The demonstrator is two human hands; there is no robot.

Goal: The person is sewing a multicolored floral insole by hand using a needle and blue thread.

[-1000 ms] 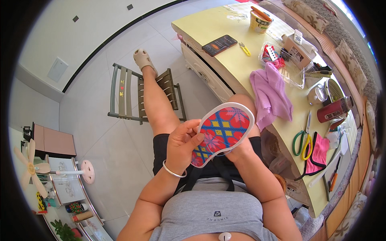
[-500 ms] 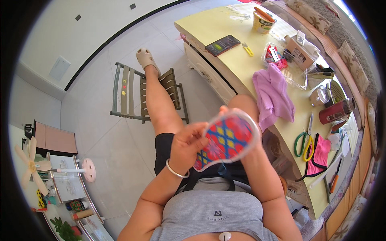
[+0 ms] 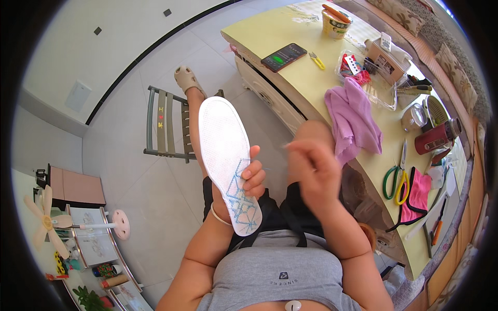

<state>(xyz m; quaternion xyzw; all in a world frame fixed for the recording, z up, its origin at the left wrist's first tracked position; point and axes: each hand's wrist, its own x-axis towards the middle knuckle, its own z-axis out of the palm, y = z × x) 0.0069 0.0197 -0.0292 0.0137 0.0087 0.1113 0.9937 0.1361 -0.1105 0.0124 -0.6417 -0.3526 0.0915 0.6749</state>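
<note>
A white insole [image 3: 224,136] stands tilted up in my left hand [image 3: 253,179], which grips its narrow lower half, with the fingers wrapped over the right edge. Blue stitched lines in a diamond-like pattern [image 3: 244,205] cover the lower part of the face toward me; the wide upper part is plain white. To the right, apart from the insole, my right hand [image 3: 317,173] is raised above my thigh with its fingers curled and pinched together. Motion blurs it a little, and whatever is between the fingertips is too small to make out.
On the yellow-topped table [image 3: 290,33] at right lie a phone [image 3: 284,57], yellow snips [image 3: 317,60], a purple cloth [image 3: 354,116], scissors [image 3: 398,179], a pink fabric piece [image 3: 416,194], a dark red flask [image 3: 437,137] and a box of red thread [image 3: 354,67]. A folding stool [image 3: 167,122] stands ahead.
The insole has turned from its red, blue and yellow patterned face to its white face, and moved left and upright. My right hand has come away from it to the right.
</note>
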